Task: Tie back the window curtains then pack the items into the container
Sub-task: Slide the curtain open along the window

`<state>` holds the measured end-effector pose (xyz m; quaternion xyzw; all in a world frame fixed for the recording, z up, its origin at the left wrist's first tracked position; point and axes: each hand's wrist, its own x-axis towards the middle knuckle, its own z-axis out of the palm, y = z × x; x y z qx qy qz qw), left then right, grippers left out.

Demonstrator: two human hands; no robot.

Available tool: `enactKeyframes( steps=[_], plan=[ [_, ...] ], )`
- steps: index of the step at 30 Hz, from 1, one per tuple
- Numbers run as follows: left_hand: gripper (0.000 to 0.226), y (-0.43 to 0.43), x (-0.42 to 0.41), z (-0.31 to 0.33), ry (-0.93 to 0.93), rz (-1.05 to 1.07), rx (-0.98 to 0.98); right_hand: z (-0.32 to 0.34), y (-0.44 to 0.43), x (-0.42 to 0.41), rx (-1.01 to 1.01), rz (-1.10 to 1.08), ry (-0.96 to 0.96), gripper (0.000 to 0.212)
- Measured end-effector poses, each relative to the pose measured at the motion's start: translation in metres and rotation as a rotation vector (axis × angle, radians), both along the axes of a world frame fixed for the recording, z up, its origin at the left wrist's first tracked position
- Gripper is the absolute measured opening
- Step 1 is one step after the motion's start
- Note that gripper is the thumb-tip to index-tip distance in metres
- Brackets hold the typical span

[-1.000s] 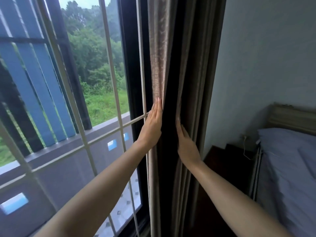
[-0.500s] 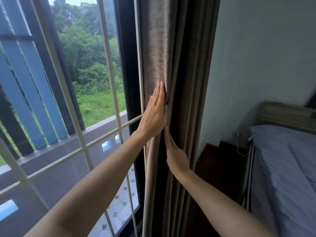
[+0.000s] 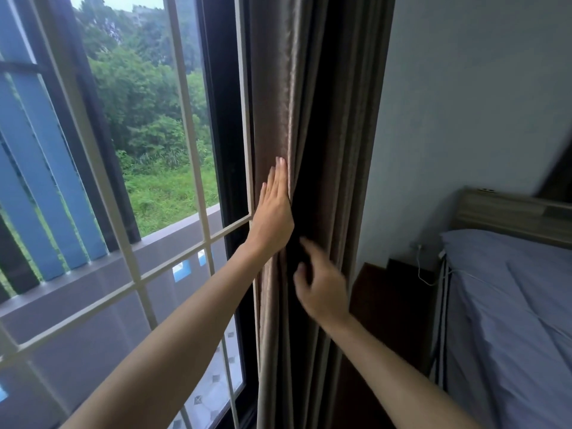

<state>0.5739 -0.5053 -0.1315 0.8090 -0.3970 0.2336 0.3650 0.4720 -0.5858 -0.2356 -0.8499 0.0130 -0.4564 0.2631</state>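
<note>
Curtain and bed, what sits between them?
A dark brown bedside table stands between the curtain and the bed, with a white cable hanging over it, seen in the head view.

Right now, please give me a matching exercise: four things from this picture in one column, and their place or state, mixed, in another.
1 left hand
2 right hand
3 curtain
4 bed

a grey-blue, far right
b flat on the curtain, fingers straight
c bunched between window and wall
d blurred, fingers loosely bent

Pairs: 1-b, 2-d, 3-c, 4-a
</note>
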Motion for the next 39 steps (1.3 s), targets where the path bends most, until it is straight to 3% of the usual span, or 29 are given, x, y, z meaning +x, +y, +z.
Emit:
enactKeyframes(
  steps=[2, 5, 9, 12, 15, 22, 26, 29, 34, 39],
  plan=[
    [0.084, 0.003, 0.007, -0.001, -0.032, 0.012, 0.041, 0.040, -0.020, 0.011, 0.028, -0.101, -0.208, 0.043],
    [0.072, 0.006, 0.006, 0.000, -0.047, 0.017, 0.067, 0.093, -0.047, 0.034, 0.035, -0.205, -0.317, 0.049],
    [0.066, 0.011, 0.002, 0.002, -0.074, 0.036, 0.106, 0.114, -0.058, 0.053, 0.124, -0.134, -0.119, 0.068],
    [0.063, 0.014, 0.002, 0.003, -0.080, 0.055, 0.133, 0.095, -0.058, 0.053, 0.209, -0.072, 0.083, 0.073],
    [0.060, 0.018, 0.004, 0.004, -0.068, 0.059, 0.139, 0.068, -0.048, 0.035, 0.123, 0.008, 0.143, 0.069],
    [0.060, 0.020, 0.011, 0.003, -0.068, 0.046, 0.124, 0.001, -0.023, 0.007, -0.071, 0.068, 0.340, 0.087],
    [0.067, 0.014, 0.014, 0.000, -0.030, 0.025, 0.086, -0.013, -0.007, 0.006, -0.086, 0.066, 0.367, 0.098],
    [0.068, 0.009, 0.011, -0.001, 0.004, 0.025, 0.027, -0.014, 0.006, 0.004, -0.179, 0.016, 0.403, 0.092],
    [0.059, 0.001, -0.003, -0.009, -0.002, -0.005, -0.229, -0.033, 0.025, 0.007, -0.335, -0.113, 0.402, 0.086],
    [0.087, -0.002, -0.014, -0.004, -0.034, -0.025, -0.298, -0.046, 0.039, 0.008, -0.401, -0.186, 0.346, 0.081]
  ],
)
